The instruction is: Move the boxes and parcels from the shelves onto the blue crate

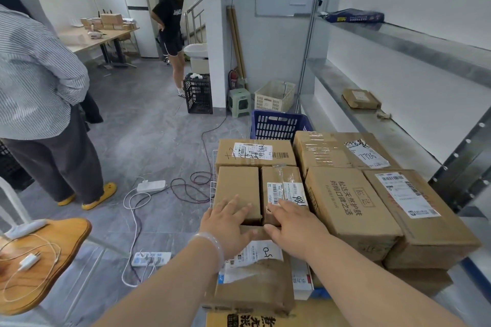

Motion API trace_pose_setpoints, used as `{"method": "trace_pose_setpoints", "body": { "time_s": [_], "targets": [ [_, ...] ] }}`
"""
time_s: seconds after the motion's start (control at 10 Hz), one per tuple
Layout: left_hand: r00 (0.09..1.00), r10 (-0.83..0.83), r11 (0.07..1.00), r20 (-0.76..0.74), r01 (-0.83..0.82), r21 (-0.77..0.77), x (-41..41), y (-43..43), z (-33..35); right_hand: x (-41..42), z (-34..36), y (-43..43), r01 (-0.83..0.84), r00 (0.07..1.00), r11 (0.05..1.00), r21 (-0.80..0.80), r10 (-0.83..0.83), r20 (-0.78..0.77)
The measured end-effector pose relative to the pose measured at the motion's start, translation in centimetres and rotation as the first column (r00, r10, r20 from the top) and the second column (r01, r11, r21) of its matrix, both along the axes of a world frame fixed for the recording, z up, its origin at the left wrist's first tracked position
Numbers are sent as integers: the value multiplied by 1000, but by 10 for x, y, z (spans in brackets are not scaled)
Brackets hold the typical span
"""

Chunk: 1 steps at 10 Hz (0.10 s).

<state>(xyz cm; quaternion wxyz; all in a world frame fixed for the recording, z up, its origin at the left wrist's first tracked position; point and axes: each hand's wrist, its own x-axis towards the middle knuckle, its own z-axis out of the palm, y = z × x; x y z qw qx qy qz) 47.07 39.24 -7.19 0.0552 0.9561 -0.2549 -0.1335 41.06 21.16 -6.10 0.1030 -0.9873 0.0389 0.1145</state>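
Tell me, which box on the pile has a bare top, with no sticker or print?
The small box under the left hand, at the pile's left side. Every other top in view shows a white label or printed characters.

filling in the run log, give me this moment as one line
left hand flat on plain box | right hand flat on labelled box | on shelves: brown parcel, dark blue bag
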Motion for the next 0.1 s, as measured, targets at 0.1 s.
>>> {"method": "trace_pose_setpoints", "body": {
  "time_s": [0.1],
  "targets": [
    [999,18,1000,26,-18,-15,-4,1,5,-5,5,1,-7,999,1000,-8,7,47]
  ]
}}
